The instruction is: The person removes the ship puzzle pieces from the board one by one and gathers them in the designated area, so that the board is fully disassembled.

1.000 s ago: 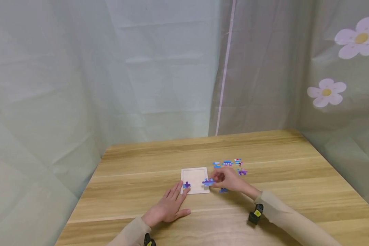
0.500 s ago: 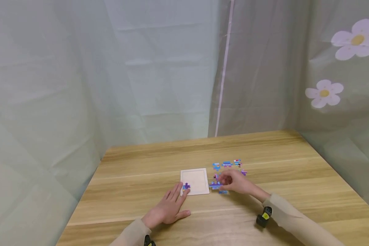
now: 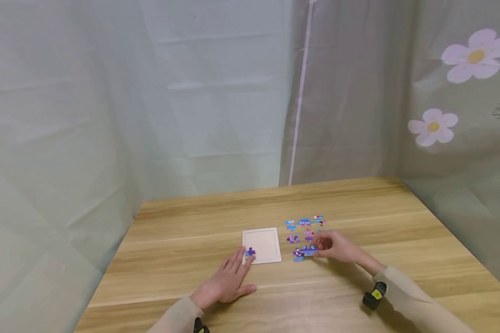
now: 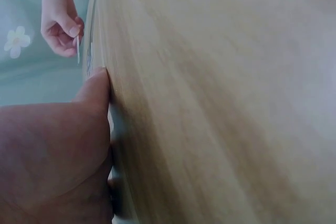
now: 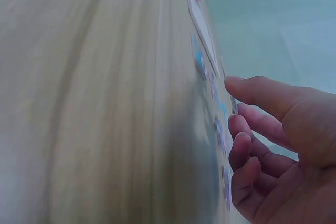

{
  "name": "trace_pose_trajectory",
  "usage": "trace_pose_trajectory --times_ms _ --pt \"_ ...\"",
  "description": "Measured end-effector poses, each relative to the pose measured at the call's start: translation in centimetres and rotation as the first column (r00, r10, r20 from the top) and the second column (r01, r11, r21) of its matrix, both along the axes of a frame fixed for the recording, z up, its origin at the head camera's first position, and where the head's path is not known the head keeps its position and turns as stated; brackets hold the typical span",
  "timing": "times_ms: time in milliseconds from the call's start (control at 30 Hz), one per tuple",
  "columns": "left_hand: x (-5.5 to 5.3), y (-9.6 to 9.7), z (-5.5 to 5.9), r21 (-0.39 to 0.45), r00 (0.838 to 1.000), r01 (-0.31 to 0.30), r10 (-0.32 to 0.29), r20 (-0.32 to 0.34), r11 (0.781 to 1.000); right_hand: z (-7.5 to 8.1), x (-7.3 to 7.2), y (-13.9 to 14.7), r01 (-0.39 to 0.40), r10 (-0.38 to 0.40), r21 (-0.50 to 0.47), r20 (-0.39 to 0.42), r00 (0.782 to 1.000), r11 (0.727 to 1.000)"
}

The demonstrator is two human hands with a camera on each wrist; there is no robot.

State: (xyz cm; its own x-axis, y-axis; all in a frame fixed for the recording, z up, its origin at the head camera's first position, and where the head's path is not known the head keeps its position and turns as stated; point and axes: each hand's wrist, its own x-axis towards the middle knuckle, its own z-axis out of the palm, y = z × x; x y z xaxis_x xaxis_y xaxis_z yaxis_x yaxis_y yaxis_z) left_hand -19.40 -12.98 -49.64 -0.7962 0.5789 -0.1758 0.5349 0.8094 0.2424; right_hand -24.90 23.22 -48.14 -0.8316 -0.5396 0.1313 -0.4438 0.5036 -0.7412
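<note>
My right hand (image 3: 335, 246) pinches a blue and purple jigsaw piece (image 3: 309, 250) between thumb and fingers, low above the table. In the left wrist view that held piece (image 4: 78, 50) shows edge-on as a thin pale strip. The piece overlaps other loose pieces near the hand in the head view. My left hand (image 3: 227, 277) lies with straight fingers, its fingertips on the lower left corner of the white puzzle tray (image 3: 263, 230). Beside those fingertips, one purple and blue piece (image 3: 250, 252) sits in the tray's lower left corner.
Several loose jigsaw pieces (image 3: 305, 222) lie in rough rows on the wooden table (image 3: 191, 222), right of the tray. Pale curtains (image 3: 216, 115) hang behind the table's far edge, with a flower-printed one at the right.
My right hand has moved right with its piece, from over the tray's right edge to over the loose pieces. The left hand has stayed at the tray's corner.
</note>
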Motion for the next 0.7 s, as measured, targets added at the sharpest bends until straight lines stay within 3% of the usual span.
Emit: trace_pose_trajectory --times_ms 200,333,700 --pt "0.2 -0.2 -0.2 -0.004 1.0 0.002 -0.002 -0.008 1.0 -0.6 0.2 1.0 0.008 -0.008 0.01 -0.002 1.0 1.0" --pt "0.1 -0.2 0.3 0.017 1.0 0.004 -0.003 -0.018 1.0 -0.8 -0.1 1.1 0.03 -0.03 0.039 -0.013 0.999 0.999" --pt "0.4 0.2 0.8 -0.03 1.0 -0.014 0.014 -0.007 0.999 -0.6 0.0 1.1 0.043 -0.043 0.082 -0.004 0.999 0.996"
